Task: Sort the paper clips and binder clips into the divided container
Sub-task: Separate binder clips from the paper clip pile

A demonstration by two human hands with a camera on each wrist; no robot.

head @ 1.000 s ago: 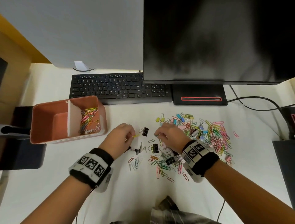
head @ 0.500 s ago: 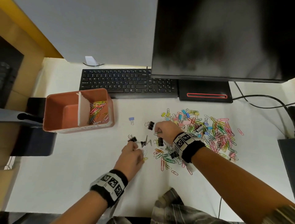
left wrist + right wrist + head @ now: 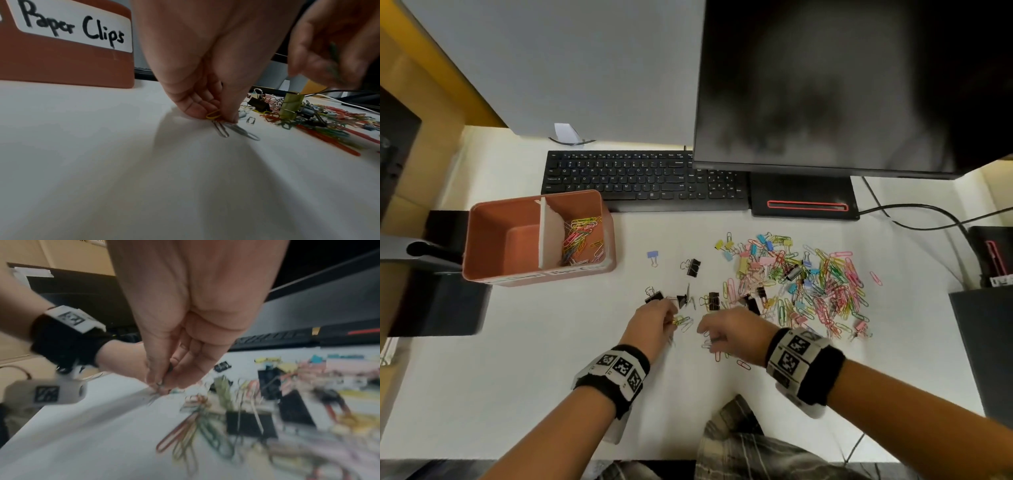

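Note:
A terracotta divided container (image 3: pixel 482 240) stands at the left; its right compartment holds coloured paper clips (image 3: pixel 580 238), and its left compartment looks empty. A mixed pile of clips (image 3: pixel 815 284) spreads at the right, with black binder clips (image 3: pixel 692 267) nearer the middle. My left hand (image 3: pixel 673 320) is down on the table and pinches a yellow paper clip and silver ones (image 3: pixel 218 120). My right hand (image 3: pixel 705 337) is close beside it and pinches small paper clips (image 3: pixel 159 383) among loose ones. The right wrist view is blurred.
A black keyboard (image 3: pixel 643 181) and a monitor (image 3: pixel 852 85) on its stand (image 3: pixel 804 198) lie behind the clips. A cable (image 3: pixel 914 216) runs off to the right. The container's front wears a "Paper Clips" label (image 3: pixel 72 29). Dark objects sit at both table ends.
Both hands have drawn back from the binder clips toward the near edge. They now pinch loose paper clips side by side. The head view has shifted.

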